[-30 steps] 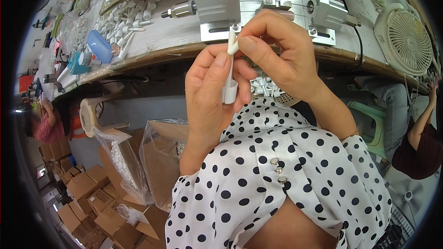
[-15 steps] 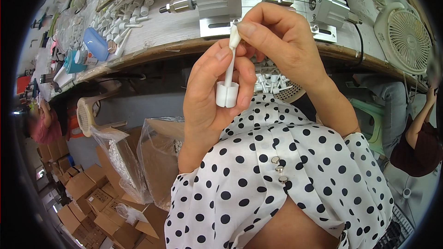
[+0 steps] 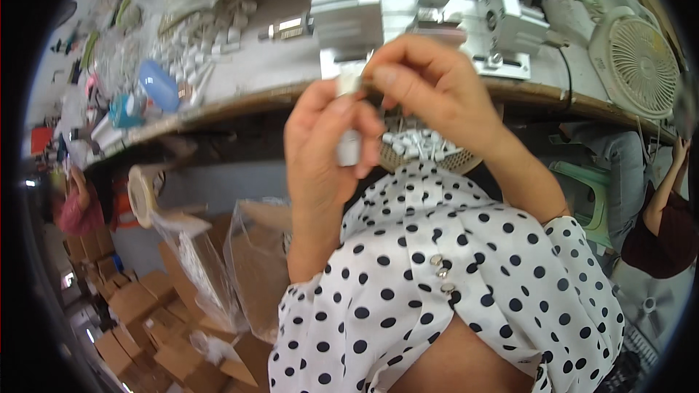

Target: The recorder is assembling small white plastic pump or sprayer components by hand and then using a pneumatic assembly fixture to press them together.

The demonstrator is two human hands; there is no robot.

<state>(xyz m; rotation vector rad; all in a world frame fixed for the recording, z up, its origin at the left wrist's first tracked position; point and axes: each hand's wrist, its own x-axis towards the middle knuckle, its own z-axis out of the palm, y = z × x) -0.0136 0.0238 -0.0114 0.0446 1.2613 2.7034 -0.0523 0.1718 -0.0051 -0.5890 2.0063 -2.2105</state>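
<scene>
Gripping a white plastic piece (image 3: 349, 150), the left hand (image 3: 314, 142) holds it roughly upright near the middle of the frame, just below the front edge of the tabletop (image 3: 251, 62). The right hand (image 3: 438, 91) has thumb and forefinger close together beside the piece's upper end; blur hides whether they pinch anything. A slack left grip could let the piece tip or drop, perhaps into the basket below, and a sideways pull from the right hand could bend it. Raising the hands too far might knock them on the metal clamp (image 3: 348, 18) at upper centre.

Under the hands, the beige holed basket (image 3: 466, 163) holds loose small white parts (image 3: 419, 144). Left of centre, a clear bag (image 3: 195, 253) shows whitish contents, too blurred to identify. What the brown boxes (image 3: 142, 295) at lower left contain cannot be told.
</scene>
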